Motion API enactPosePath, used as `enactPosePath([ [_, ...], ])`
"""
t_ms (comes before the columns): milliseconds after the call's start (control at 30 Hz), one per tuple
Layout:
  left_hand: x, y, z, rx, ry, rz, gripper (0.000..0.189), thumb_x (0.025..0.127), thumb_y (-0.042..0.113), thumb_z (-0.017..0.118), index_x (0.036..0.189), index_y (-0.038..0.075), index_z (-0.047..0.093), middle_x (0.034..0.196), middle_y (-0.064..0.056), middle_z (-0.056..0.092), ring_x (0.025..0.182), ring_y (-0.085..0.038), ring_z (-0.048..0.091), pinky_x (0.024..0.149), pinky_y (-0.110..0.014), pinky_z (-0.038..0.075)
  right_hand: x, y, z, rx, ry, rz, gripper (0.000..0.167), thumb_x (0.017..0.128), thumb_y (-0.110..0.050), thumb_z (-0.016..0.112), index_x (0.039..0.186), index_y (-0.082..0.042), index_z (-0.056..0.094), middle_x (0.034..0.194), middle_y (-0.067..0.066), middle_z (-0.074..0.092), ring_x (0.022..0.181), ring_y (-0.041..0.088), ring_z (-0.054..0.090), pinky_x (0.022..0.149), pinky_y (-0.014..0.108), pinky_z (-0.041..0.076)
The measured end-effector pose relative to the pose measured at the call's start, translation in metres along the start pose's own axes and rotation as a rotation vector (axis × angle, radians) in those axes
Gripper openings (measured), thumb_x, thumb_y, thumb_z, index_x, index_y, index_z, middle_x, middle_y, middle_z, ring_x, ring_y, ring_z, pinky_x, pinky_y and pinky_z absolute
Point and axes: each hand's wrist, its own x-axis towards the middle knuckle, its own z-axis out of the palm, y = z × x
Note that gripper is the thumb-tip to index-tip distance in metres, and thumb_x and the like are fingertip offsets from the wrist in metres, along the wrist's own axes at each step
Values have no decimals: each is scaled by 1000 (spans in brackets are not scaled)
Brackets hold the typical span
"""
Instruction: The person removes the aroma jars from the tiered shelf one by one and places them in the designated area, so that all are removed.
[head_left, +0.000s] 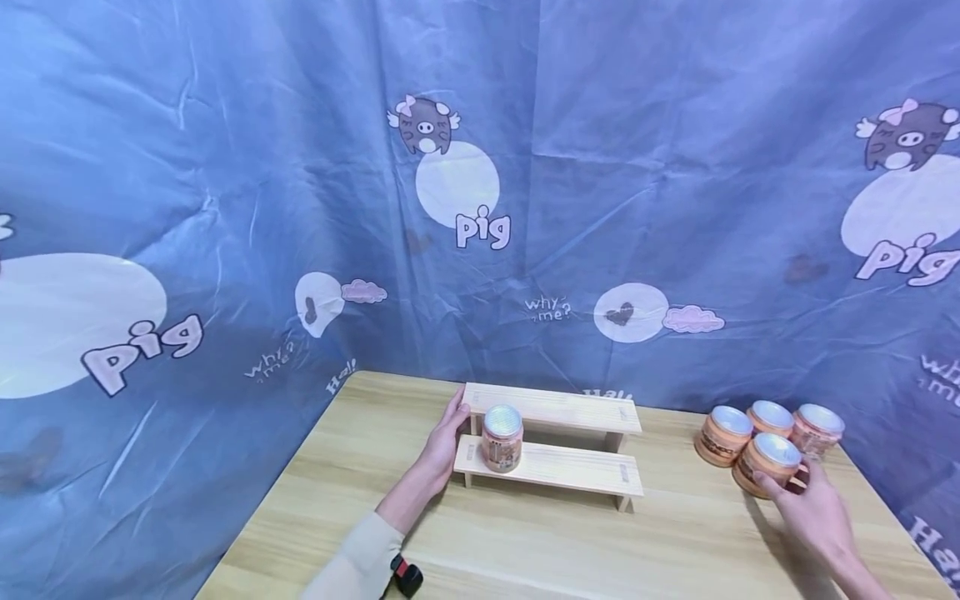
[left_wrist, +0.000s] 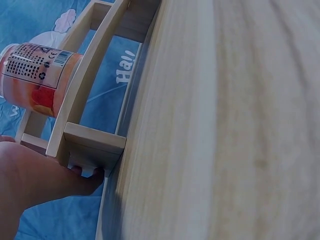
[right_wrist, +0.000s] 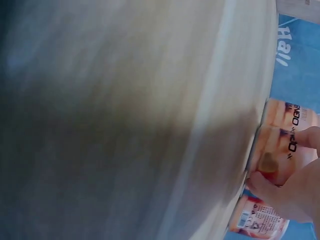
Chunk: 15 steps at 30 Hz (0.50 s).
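My left hand (head_left: 442,442) grips the left end of a two-tier wooden stand (head_left: 555,468); in the left wrist view its fingertips (left_wrist: 95,180) lie by the end leg. One orange-labelled canned jar (head_left: 502,439) with a silvery top stands upright on the lower tier, near that end. Far to the right, my right hand (head_left: 813,508) holds the front jar (head_left: 768,462) of a cluster, thumb on one side and fingers on the other. The right wrist view shows the thumb and fingers against this jar's label (right_wrist: 272,160).
Beside and behind the held jar stand several similar jars: one at left (head_left: 723,436), one at back (head_left: 771,418) and one at right (head_left: 817,429). A light wooden table (head_left: 465,550) bears everything. Blue printed cloth (head_left: 480,333) hangs behind and along the sides.
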Motion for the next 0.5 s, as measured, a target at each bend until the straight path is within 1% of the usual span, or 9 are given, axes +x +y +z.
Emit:
enactPosePath([
  [33, 0, 0, -1, 5, 7, 2, 65, 107, 45, 45, 165, 28, 18, 168, -9, 16, 153, -33, 7, 121, -53, 3, 1, -3, 1, 30, -3, -7, 74, 98, -28, 69, 147, 13, 31, 132, 46, 48, 113, 57, 54, 86, 44, 48],
  [67, 0, 1, -2, 10, 14, 3, 65, 107, 45, 45, 164, 28, 19, 169, -9, 16, 153, -33, 7, 121, -53, 2, 2, -7, 2, 52, 21, -18, 74, 97, -22, 70, 148, 13, 30, 133, 45, 47, 116, 56, 52, 92, 45, 46],
  [133, 1, 2, -2, 13, 24, 0, 66, 106, 46, 46, 164, 28, 20, 169, -9, 15, 153, -34, 7, 121, -54, 1, 1, -19, 4, 109, 103, -20, 78, 92, -9, 70, 153, 9, 26, 145, 40, 38, 130, 52, 39, 109, 55, 34],
  [200, 2, 3, 0, 9, 20, -5, 67, 106, 46, 47, 164, 29, 20, 169, -8, 15, 153, -34, 7, 120, -55, 2, -1, -35, 4, 172, 218, -22, 83, 84, 2, 69, 156, 5, 27, 154, 30, 28, 139, 42, 28, 118, 47, 22],
  [267, 5, 3, 2, 0, 8, -8, 67, 106, 46, 47, 164, 29, 19, 168, -8, 17, 153, -33, 8, 121, -54, 3, -6, -52, 4, 212, 335, -49, 84, 77, 8, 65, 155, 0, 34, 158, 16, 24, 143, 28, 23, 116, 32, 18],
  [300, 6, 2, 3, -3, 4, -11, 67, 106, 46, 48, 165, 29, 19, 168, -7, 17, 153, -33, 8, 121, -54, 3, -9, -60, 4, 230, 372, -82, 84, 76, 8, 64, 155, 0, 36, 160, 11, 21, 145, 24, 19, 117, 30, 16],
  [333, 7, 2, 4, -7, -1, -8, 67, 106, 45, 47, 165, 28, 19, 168, -8, 18, 153, -33, 8, 121, -54, 4, -11, -67, 6, 240, 404, -127, 80, 76, 8, 63, 152, 1, 41, 160, 7, 22, 144, 20, 21, 115, 25, 18],
  [400, 8, 1, 4, -17, 2, -9, 67, 106, 44, 47, 165, 28, 18, 168, -7, 18, 153, -32, 8, 121, -53, 4, -15, -82, 11, 256, 432, -232, 69, 76, 9, 64, 144, 2, 52, 158, 1, 30, 142, 19, 27, 112, 22, 21],
  [500, 8, 2, -1, -8, 21, -5, 67, 106, 44, 47, 165, 28, 18, 168, -7, 18, 153, -33, 8, 121, -54, 3, -20, -105, 26, 269, 412, -373, 52, 77, 10, 67, 129, 7, 63, 150, -4, 43, 134, 14, 38, 105, 15, 29],
])
